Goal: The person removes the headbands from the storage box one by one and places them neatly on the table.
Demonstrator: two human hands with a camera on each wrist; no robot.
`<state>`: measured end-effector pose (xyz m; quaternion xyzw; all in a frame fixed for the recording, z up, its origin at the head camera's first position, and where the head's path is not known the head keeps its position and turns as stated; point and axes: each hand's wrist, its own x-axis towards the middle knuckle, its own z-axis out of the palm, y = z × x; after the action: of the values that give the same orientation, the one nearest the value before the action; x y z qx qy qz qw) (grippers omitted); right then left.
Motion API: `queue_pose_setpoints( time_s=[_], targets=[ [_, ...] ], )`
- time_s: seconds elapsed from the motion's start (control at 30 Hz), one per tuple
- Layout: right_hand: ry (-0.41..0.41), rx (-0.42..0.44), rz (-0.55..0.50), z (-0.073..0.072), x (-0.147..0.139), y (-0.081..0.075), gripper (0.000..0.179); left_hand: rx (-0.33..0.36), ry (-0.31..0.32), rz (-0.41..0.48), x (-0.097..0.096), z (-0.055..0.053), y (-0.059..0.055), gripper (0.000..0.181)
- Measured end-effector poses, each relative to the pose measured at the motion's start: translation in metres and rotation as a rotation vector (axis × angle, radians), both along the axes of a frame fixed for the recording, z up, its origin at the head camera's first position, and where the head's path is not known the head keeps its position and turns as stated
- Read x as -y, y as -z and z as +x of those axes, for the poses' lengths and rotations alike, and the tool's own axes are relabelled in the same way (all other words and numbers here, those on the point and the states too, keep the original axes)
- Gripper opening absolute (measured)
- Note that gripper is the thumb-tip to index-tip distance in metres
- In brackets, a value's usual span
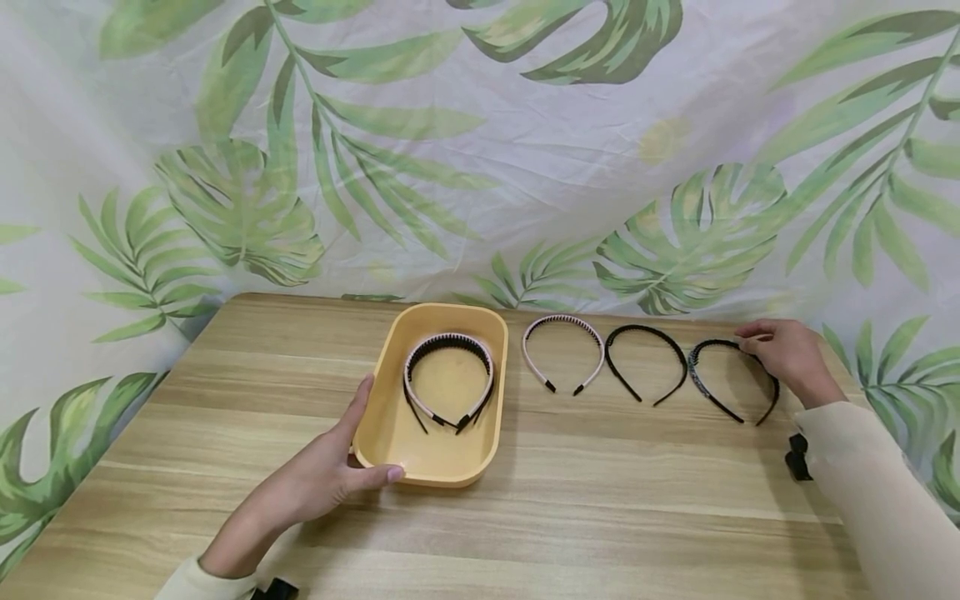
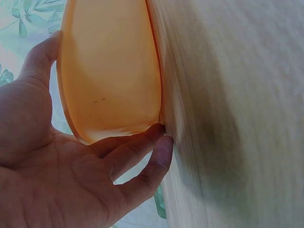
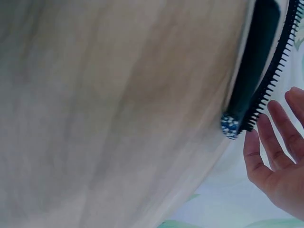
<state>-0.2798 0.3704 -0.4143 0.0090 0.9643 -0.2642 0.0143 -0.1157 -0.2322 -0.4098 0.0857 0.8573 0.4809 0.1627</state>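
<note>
My left hand [image 1: 322, 479] grips a yellow plastic bin [image 1: 431, 458] at its near left corner, the thumb over the near rim and the fingers along the left side. Inside the bin, a pink headband [image 1: 422, 406] lies together with a black toothed headband [image 1: 450, 342]. At the table's far right, my right hand [image 1: 791, 358] is over the upper right of a dark headband [image 1: 697, 375] with a glittery left side. The right wrist view shows its fingers [image 3: 275, 142] fairly straight beside the comb teeth; contact is unclear there.
Left of the glittery headband, a black headband [image 1: 647, 327] and a pink headband [image 1: 564, 317] lie in a row on the wooden table [image 1: 570, 517]. A leaf-patterned cloth [image 1: 540, 167] hangs behind the far edge.
</note>
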Motion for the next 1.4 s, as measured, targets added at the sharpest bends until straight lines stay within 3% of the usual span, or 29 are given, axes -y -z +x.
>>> queue_pose_setpoints(
  time_s=[0.7, 0.97, 1.4],
  targets=[
    [-0.051, -0.184, -0.017, 0.019, 0.045, -0.026, 0.031, -0.013, 0.003, -0.014, 0.000, 0.001, 0.000, 0.128],
    [-0.062, -0.196, -0.070, 0.025, 0.065, -0.035, 0.034, -0.037, 0.016, -0.043, 0.000, 0.001, 0.000, 0.128],
    [-0.106, -0.252, -0.133, 0.038, 0.095, -0.045, 0.034, -0.025, 0.011, -0.015, 0.000, 0.001, -0.001, 0.128]
  ],
)
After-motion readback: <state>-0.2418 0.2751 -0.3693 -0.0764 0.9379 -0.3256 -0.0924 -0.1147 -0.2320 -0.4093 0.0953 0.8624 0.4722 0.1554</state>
